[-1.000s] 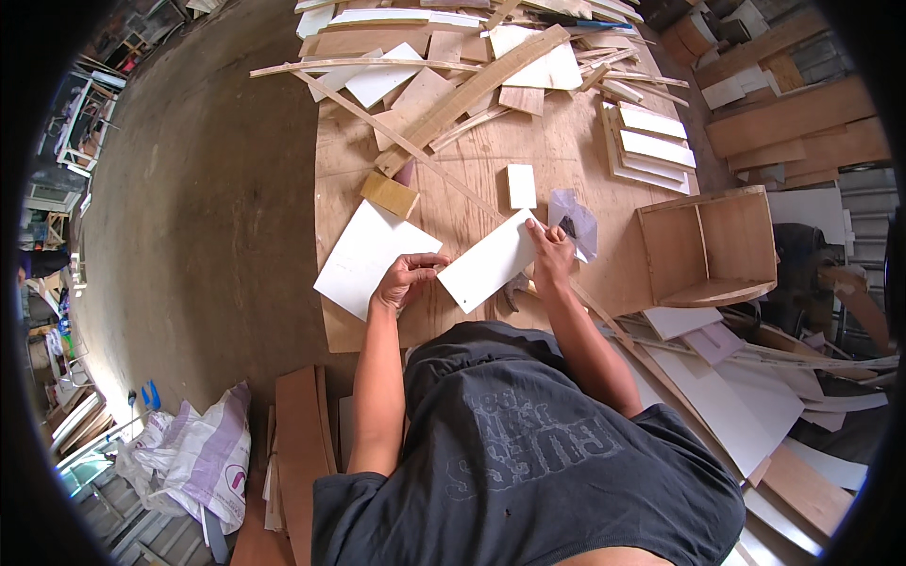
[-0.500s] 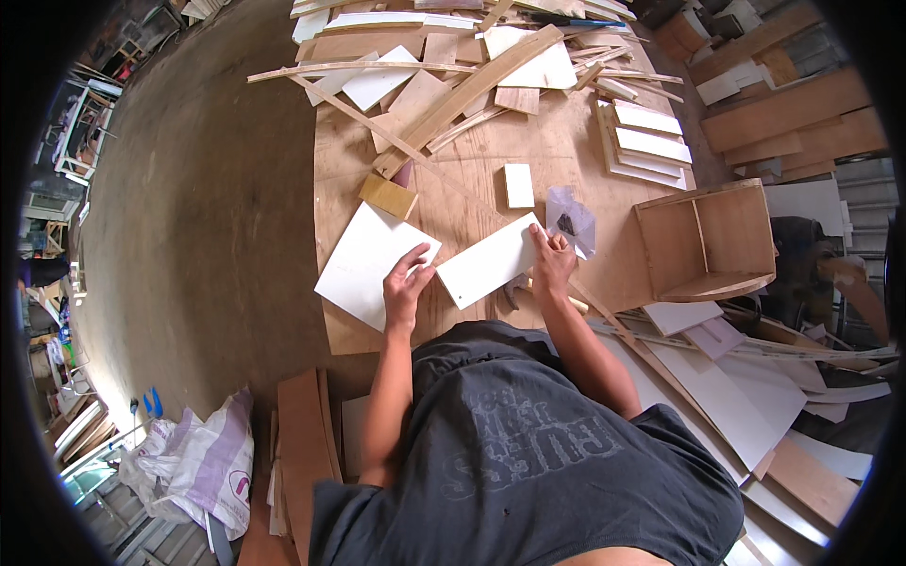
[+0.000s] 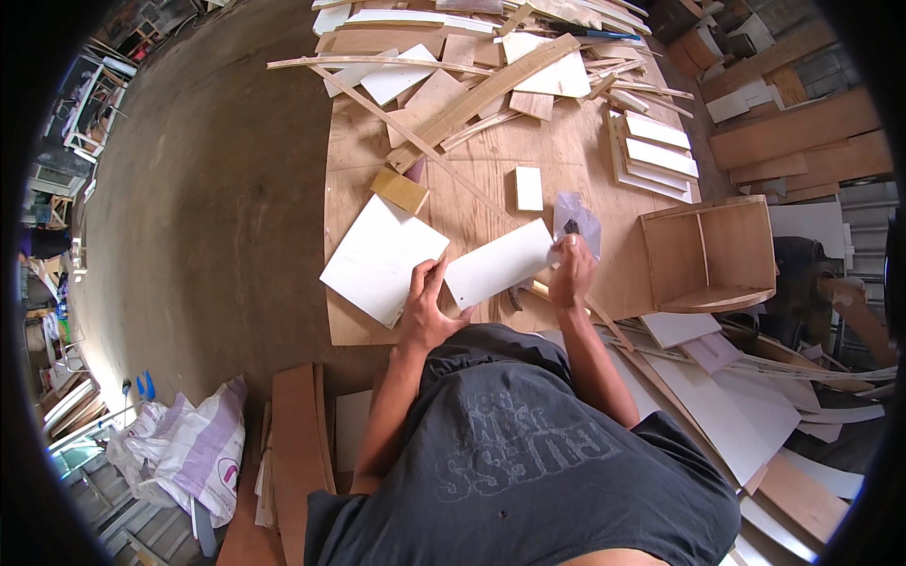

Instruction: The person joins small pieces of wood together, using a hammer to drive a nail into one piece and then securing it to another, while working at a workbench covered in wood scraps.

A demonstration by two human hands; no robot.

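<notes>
A narrow white board point(image 3: 500, 264) with a small dark dot near its left end lies slantwise before me. My right hand point(image 3: 573, 272) is closed at its right end, thumb on top; the curled fingers are partly hidden. At the board's left end my left hand point(image 3: 429, 311) has thumb and fingers spread, seemingly touching its edge. Left of it lies a larger white square panel point(image 3: 382, 259). Beyond my right hand is a clear plastic bag point(image 3: 587, 222) with small dark pieces. A hammer point(image 3: 515, 300) lies partly hidden behind the board.
A small white block point(image 3: 529, 189) and a yellowish wood block point(image 3: 400, 191) sit farther back on the plywood table point(image 3: 335, 151). Wood offcuts point(image 3: 439, 94) pile up at the far end. Stacked white boards point(image 3: 658, 156) and an open wooden box point(image 3: 708, 255) stand at right.
My left hand has moved from above the square panel's edge down to the narrow board's left end, its thumb now stretched out. My right hand has curled tighter at the right end.
</notes>
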